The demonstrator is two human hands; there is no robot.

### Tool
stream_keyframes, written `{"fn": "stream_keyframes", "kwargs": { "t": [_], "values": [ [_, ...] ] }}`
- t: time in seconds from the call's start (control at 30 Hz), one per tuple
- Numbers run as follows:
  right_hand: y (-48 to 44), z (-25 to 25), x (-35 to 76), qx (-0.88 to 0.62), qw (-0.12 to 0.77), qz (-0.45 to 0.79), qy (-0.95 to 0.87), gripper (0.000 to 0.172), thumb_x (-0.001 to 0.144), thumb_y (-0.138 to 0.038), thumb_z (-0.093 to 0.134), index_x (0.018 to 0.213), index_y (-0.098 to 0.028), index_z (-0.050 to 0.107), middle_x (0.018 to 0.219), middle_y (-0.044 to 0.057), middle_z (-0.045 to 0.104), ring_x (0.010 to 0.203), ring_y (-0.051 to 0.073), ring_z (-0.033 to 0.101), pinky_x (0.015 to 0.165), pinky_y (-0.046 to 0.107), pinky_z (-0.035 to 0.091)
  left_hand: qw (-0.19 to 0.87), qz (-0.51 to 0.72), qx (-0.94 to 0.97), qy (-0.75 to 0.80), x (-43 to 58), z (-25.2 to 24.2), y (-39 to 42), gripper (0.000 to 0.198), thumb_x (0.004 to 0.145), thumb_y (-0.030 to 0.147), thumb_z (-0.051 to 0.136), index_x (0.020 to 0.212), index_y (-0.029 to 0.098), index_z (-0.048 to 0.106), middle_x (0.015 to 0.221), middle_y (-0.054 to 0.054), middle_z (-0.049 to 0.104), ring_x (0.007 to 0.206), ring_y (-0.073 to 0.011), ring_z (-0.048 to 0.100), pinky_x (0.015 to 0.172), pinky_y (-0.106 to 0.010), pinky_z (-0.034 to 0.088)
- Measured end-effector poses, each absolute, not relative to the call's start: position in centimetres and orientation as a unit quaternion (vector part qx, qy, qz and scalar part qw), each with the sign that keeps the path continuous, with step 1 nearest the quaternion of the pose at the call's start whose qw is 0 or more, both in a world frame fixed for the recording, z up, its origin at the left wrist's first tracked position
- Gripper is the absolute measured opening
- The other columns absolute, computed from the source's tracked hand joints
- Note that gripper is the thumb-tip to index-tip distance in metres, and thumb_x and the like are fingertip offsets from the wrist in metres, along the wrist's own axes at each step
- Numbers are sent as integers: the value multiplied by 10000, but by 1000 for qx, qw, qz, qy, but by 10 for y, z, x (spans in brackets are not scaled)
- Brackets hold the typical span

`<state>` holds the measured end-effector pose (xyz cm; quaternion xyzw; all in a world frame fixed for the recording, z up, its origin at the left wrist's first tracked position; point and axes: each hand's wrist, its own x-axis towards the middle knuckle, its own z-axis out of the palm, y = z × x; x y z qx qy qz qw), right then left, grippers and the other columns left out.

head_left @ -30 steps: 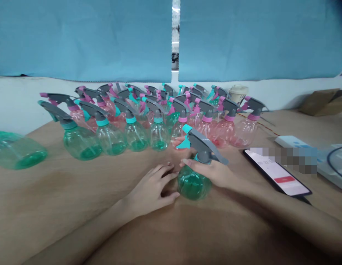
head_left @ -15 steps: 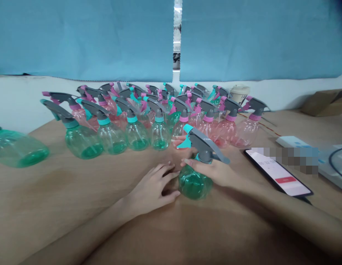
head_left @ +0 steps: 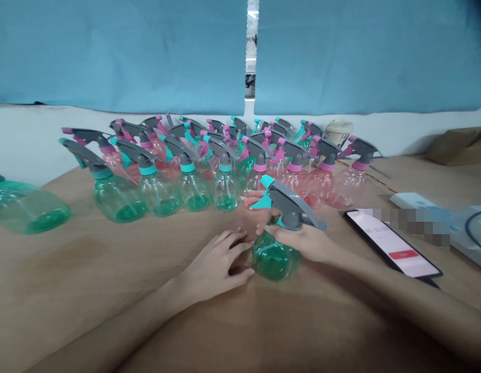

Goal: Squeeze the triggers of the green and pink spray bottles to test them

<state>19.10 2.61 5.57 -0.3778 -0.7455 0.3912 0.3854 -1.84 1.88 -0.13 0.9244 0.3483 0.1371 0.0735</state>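
A green spray bottle (head_left: 273, 259) with a grey and turquoise spray head stands upright on the table in front of me. My right hand (head_left: 298, 241) is closed around its neck, just below the trigger. Some of its fingers reach out past the far side of the neck, partly hidden by the head. On the table to the left lies my left hand (head_left: 220, 261), palm down with fingers apart and holding nothing. Its fingertips are right beside the bottle's base; whether they touch it I cannot tell.
Behind are rows of several green and pink spray bottles (head_left: 193, 191). Another green bottle (head_left: 34, 207) is at the far left. To the right lie a phone (head_left: 395, 243) and a white box-like item (head_left: 419, 204). A paper cup (head_left: 338, 132) and cardboard box (head_left: 460, 145) are farther back.
One finger of my right hand now shows curled in closer to the bottle's neck. The bottle and my left hand stay in place; the view has shifted only slightly.
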Motion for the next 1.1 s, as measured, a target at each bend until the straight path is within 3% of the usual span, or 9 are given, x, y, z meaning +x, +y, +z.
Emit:
{"fn": "stream_keyframes", "kwargs": {
  "t": [0.37, 0.57, 1.1],
  "values": [
    [27, 55, 190, -383, 397, 384, -741, 64, 699, -278, 519, 679, -218, 532, 665, -5, 568, 649, 163, 571, 640, 330, 484, 73, 135, 926, 345, -18, -1, 19, 491, 833, 415, 526, 1261, 189, 444, 1305, -95, 421, 1245, -266, 299, 1015, -419, 277],
    [29, 50, 191, -367, 387, 395, -749, 102, 735, -263, 514, 814, -218, 560, 726, -6, 571, 654, 145, 551, 692, 333, 482, 69, 140, 925, 346, -19, -2, 19, 503, 834, 427, 516, 1274, 201, 426, 1290, -93, 433, 1232, -272, 319, 999, -435, 299],
    [28, 56, 191, -354, 385, 395, -755, 112, 731, -246, 510, 699, -223, 615, 696, -13, 578, 660, 137, 564, 691, 312, 484, 71, 133, 925, 348, -18, 0, 19, 498, 834, 425, 518, 1263, 185, 442, 1288, -105, 435, 1239, -270, 311, 1005, -429, 290]
  ]
}}
